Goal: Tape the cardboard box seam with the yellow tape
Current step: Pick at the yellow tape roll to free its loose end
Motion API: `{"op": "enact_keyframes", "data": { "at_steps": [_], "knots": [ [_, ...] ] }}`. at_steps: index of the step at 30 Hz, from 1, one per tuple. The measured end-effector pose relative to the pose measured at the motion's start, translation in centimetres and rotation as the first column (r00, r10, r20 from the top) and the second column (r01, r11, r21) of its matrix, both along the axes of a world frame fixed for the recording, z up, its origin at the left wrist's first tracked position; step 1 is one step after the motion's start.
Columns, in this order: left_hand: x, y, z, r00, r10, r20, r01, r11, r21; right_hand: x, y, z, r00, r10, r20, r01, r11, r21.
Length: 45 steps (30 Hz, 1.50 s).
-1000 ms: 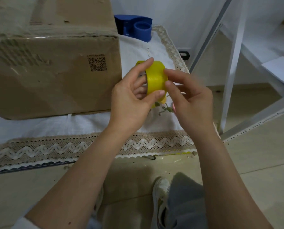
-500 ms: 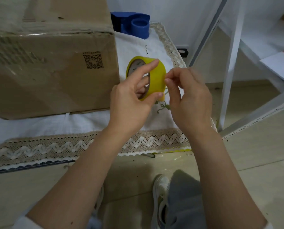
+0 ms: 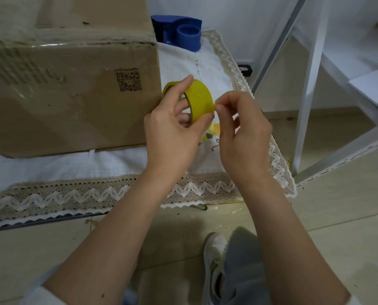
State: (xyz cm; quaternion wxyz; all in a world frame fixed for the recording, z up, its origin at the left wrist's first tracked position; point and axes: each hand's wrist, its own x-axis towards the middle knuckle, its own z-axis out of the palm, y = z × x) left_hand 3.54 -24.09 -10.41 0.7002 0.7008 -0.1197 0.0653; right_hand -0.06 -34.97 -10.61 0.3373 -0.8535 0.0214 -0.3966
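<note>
A roll of yellow tape [image 3: 200,101] is held in the air just right of the cardboard box [image 3: 69,89]. My left hand [image 3: 172,133] grips the roll, index finger over its top, thumb under its right rim and other fingers through the core. My right hand [image 3: 240,130] pinches at the roll's right edge with thumb and forefinger, its other fingers curled. The box stands on the white cloth at the left, a QR code on its front face and clear tape shining along its top front edge. The top seam is out of clear view.
A blue tape dispenser [image 3: 181,33] stands behind the box's right corner. The white tablecloth with a lace border [image 3: 95,192] covers the low table. White metal shelf legs [image 3: 307,84] rise at the right. My shoe [image 3: 214,256] is on the tiled floor below.
My left hand has turned the roll so its yellow outer face shows more. My right hand's fingers have closed from a loose touch into a pinch at the roll's right edge.
</note>
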Motion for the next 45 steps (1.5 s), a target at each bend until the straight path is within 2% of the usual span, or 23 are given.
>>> {"op": "enact_keyframes", "data": {
  "at_steps": [3,6,8,12,22,23,24,26,27,28,29,33,35,38,45],
  "knots": [
    [-0.3,-0.1,0.0,0.998,-0.057,0.001,0.057,0.998,-0.024,-0.2,0.5,0.8,0.997,0.051,-0.057,-0.033,0.961,0.274],
    [-0.4,-0.1,-0.1,0.992,-0.12,-0.028,0.118,0.991,-0.06,-0.5,0.7,1.2,0.993,0.095,-0.073,-0.06,0.922,0.382],
    [-0.6,-0.2,-0.1,0.991,-0.132,-0.024,0.13,0.99,-0.055,-0.6,0.6,1.2,0.992,0.096,-0.079,-0.061,0.929,0.366],
    [-0.8,-0.3,-0.3,0.994,-0.103,0.042,0.103,0.995,0.003,-0.5,-0.1,0.8,0.996,0.049,-0.075,-0.031,0.974,0.225],
    [-0.6,-0.3,-1.0,0.992,-0.061,0.107,0.054,0.996,0.068,-0.5,-0.5,0.7,0.999,0.019,-0.032,-0.012,0.979,0.204],
    [-0.7,-0.3,-0.9,0.991,-0.066,0.114,0.059,0.996,0.063,-0.6,-0.2,0.9,0.997,0.041,-0.058,-0.022,0.956,0.293],
    [-0.8,-0.3,-0.9,0.99,-0.072,0.124,0.065,0.996,0.061,-0.5,0.1,1.2,0.993,0.076,-0.088,-0.029,0.894,0.448],
    [-1.0,-0.5,-0.9,0.984,-0.079,0.158,0.07,0.996,0.064,-0.1,0.4,1.6,0.969,0.206,-0.135,-0.024,0.625,0.78],
    [-1.2,-0.7,-0.9,0.981,-0.074,0.179,0.063,0.996,0.066,0.3,0.4,1.8,0.948,0.282,-0.148,-0.01,0.491,0.871],
    [-1.3,-0.8,-1.0,0.978,-0.065,0.2,0.053,0.996,0.066,0.5,0.3,1.8,0.924,0.35,-0.155,-0.003,0.41,0.912],
    [-1.4,-0.9,-1.2,0.974,-0.054,0.218,0.041,0.997,0.064,0.6,0.3,1.9,0.905,0.399,-0.148,-0.011,0.369,0.93],
    [-1.7,-1.2,-1.4,0.948,0.006,0.319,-0.036,0.995,0.089,0.5,0.5,1.9,0.876,0.479,-0.054,-0.08,0.256,0.963],
    [-2.0,-1.4,-1.5,0.926,0.022,0.378,-0.069,0.992,0.11,0.5,0.6,2.0,0.863,0.505,0.018,-0.109,0.151,0.983],
    [-2.1,-1.7,-1.9,0.922,0.051,0.383,-0.099,0.989,0.106,0.7,0.8,1.9,0.845,0.521,0.123,-0.151,0.012,0.988],
    [-2.1,-1.9,-2.4,0.912,0.082,0.402,-0.142,0.982,0.122,0.8,0.7,1.9,0.83,0.531,0.171,-0.22,0.029,0.975]
  ]
}}
